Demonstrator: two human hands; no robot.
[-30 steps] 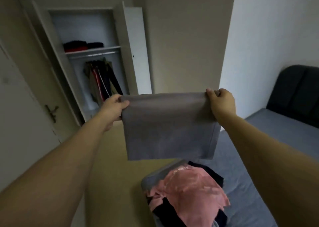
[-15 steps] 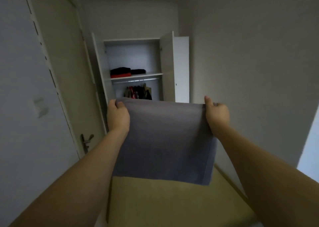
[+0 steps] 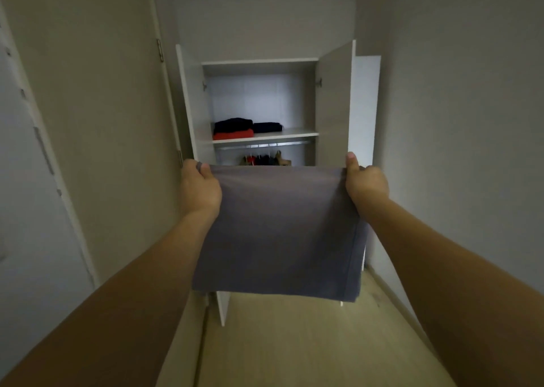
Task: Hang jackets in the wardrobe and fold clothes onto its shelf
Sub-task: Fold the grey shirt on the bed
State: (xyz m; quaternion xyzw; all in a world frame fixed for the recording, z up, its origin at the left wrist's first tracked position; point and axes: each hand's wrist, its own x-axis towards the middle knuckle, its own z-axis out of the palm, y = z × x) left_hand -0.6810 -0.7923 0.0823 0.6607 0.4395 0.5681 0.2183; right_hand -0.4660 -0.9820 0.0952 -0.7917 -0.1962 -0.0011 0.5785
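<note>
A folded grey garment [image 3: 279, 230] hangs flat in front of me, held by its top corners. My left hand [image 3: 198, 188] grips the top left corner and my right hand [image 3: 365, 180] grips the top right one. Straight ahead stands the open white wardrobe [image 3: 332, 107]. On its shelf [image 3: 294, 135] lie a dark folded garment [image 3: 233, 124] on top of a red one [image 3: 233, 135], with another dark folded piece [image 3: 268, 127] beside them. Below the shelf, hung jackets [image 3: 266, 160] show just above the grey garment's top edge; the rest of them is hidden.
Both wardrobe doors stand open, the left one [image 3: 191, 107] and the right one [image 3: 334, 101]. A closed room door [image 3: 88, 121] fills the left wall. A plain wall runs along the right. Light wood floor [image 3: 294, 342] leads up to the wardrobe.
My view has turned away from the bed and its clothes pile toward the wardrobe, which is now nearer and centred. Both hands still hold the grey garment, carried forward.
</note>
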